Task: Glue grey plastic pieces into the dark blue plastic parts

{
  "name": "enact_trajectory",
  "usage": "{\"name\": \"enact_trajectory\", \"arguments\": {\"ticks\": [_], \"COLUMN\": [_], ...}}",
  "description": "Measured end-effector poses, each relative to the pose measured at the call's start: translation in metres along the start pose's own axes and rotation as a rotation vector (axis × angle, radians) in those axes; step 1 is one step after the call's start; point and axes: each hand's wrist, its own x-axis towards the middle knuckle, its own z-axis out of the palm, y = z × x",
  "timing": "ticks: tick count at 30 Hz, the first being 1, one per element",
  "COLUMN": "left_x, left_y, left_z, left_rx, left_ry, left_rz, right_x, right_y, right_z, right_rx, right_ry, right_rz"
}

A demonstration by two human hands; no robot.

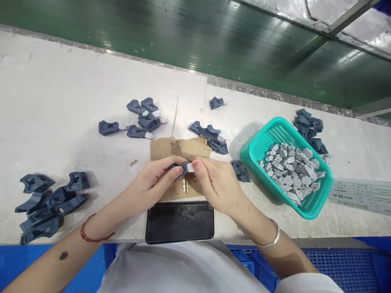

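Over a stained brown cardboard piece (161, 149), my two hands meet. My left hand (154, 179) is closed on a dark blue plastic part (183, 169), partly hidden by the fingers. Pinched in my right hand (218, 183) is a small light grey piece (190, 167), its end against the blue part; whether the two are joined I cannot tell. Several blue parts with grey pieces on their ends (146, 118) lie beyond my left hand. More such parts (214, 136) rest just past the cardboard, and one blue part (240, 171) sits beside my right wrist.
A green basket (249, 152) of loose grey pieces (290, 171) stands at right. Blue parts are piled at left (50, 203) and far right (310, 128). A black phone (180, 224) lies at the table's front edge. Behind the table runs a green surface (183, 36).
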Motion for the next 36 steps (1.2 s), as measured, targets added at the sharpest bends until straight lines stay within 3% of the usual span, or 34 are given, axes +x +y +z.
{"name": "enact_trajectory", "arguments": {"ticks": [9, 12, 15, 17, 19, 22, 25, 30, 36], "left_x": [0.002, 0.003, 0.005, 0.006, 0.007, 0.010, 0.010, -0.001, -0.063], "left_y": [0.005, 0.003, -0.001, -0.006, -0.011, -0.018, -0.020, -0.003, 0.019], "left_z": [0.000, -0.007, -0.018, -0.026, -0.032, -0.035, -0.036, -0.040, -0.057], "left_rx": [0.211, 0.436, 0.727, 0.891, 0.999, 1.067, 1.082, 1.145, 1.237], "left_ry": [0.050, 0.154, 0.371, 0.507, 0.569, 0.530, 0.515, 0.564, 0.657], "left_rz": [0.084, 0.197, 0.291, 0.246, 0.133, -0.011, -0.068, -0.119, -0.252], "right_x": [0.002, 0.001, -0.008, -0.015, -0.021, -0.023, -0.018, -0.014, -0.024], "right_y": [-0.002, 0.001, 0.010, 0.020, 0.031, 0.045, 0.050, 0.054, 0.078], "right_z": [-0.002, -0.017, -0.049, -0.074, -0.095, -0.110, -0.107, -0.099, -0.102], "right_rx": [-0.040, 0.042, 0.008, -0.170, -0.341, -0.438, -0.439, -0.461, -0.357], "right_ry": [-0.053, -0.046, 0.172, 0.350, 0.286, -0.021, -0.149, -0.100, -0.006], "right_rz": [0.047, 0.068, 0.191, 0.372, 0.621, 0.797, 0.798, 0.750, 0.545]}}
